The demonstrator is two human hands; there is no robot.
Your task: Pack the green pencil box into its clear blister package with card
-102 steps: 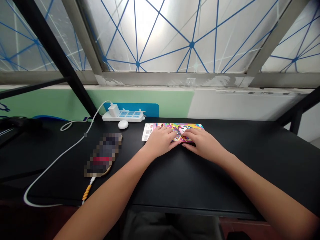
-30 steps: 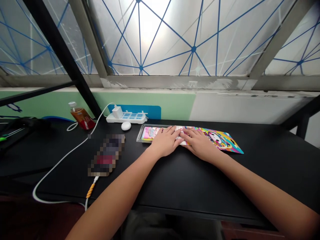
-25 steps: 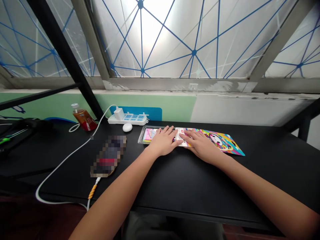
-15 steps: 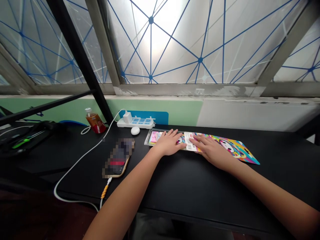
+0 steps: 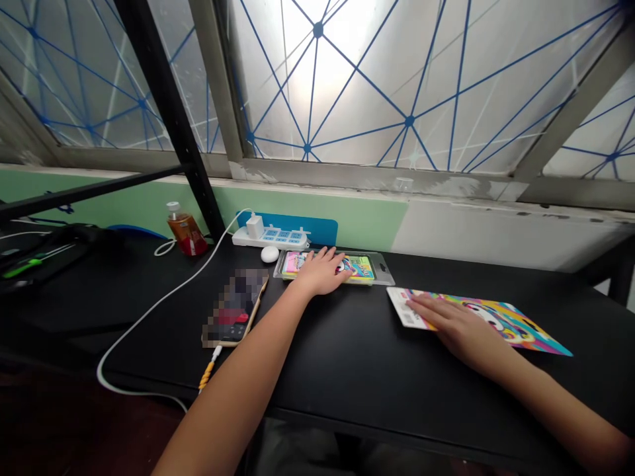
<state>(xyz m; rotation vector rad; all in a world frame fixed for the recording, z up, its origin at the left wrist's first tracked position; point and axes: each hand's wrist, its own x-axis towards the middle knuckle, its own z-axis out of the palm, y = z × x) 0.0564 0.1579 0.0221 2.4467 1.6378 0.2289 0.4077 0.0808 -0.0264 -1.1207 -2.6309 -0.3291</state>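
Observation:
My left hand point(image 5: 321, 272) lies flat with fingers spread on a clear plastic tray point(image 5: 383, 270). Inside the tray is a colourful printed pack point(image 5: 364, 267), partly covered by my fingers. To the right, my right hand point(image 5: 461, 327) holds a bright cardboard backing card point(image 5: 520, 324) with a cartoon face and a white end. The fingers rest together across the card's top, while the thumb is hidden. A gap of black tabletop separates the card from the tray.
A phone point(image 5: 233, 314) on a white charging cable point(image 5: 143, 320) lies left of my forearm. Behind stand a white power strip point(image 5: 285, 239), a small white rounded case point(image 5: 269, 254) and a drink bottle point(image 5: 187, 230). A black frame post point(image 5: 169, 112) rises at left.
The card has come away from the tray and moved right and nearer with my right hand. My left hand stays on the tray, now slightly further left. The view has shifted a little.

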